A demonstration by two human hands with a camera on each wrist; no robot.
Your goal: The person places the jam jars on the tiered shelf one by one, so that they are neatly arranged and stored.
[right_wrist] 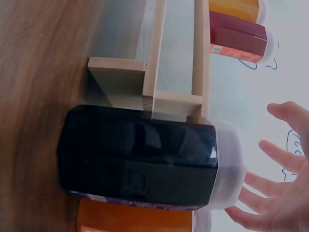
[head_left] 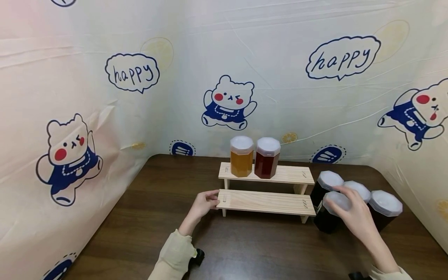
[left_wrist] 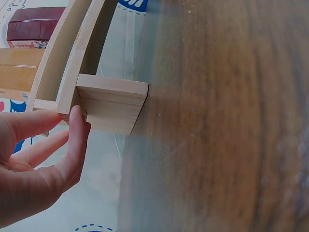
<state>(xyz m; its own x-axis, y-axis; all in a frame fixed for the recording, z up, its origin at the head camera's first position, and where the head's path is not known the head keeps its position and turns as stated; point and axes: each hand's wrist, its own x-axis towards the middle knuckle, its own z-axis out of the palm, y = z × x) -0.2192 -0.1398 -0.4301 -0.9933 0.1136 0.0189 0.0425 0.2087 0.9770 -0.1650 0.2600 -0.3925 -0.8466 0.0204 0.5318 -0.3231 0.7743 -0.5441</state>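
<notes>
A two-step wooden rack point(head_left: 266, 201) stands on the table. My left hand point(head_left: 203, 204) pinches the left end of its lower step, thumb and fingertips at the plank's corner point(left_wrist: 68, 92) in the left wrist view. The upper step carries an amber jar point(head_left: 241, 163) and a dark red jar point(head_left: 266, 162), both with whitish lids. To the rack's right my right hand point(head_left: 357, 214) hovers around the lid of a dark jar point(head_left: 327, 221), fingers spread. In the right wrist view that dark jar point(right_wrist: 140, 154) is upright beside the rack's end; whether a fingertip touches its lid I cannot tell.
Behind and beside the dark jar are more lidded jars: one at back left point(head_left: 330, 179), one in the middle point(head_left: 358, 189), one at right point(head_left: 385, 204). An orange jar point(right_wrist: 135, 216) shows in the right wrist view. A printed curtain point(head_left: 182, 97) surrounds the brown table point(head_left: 150, 233).
</notes>
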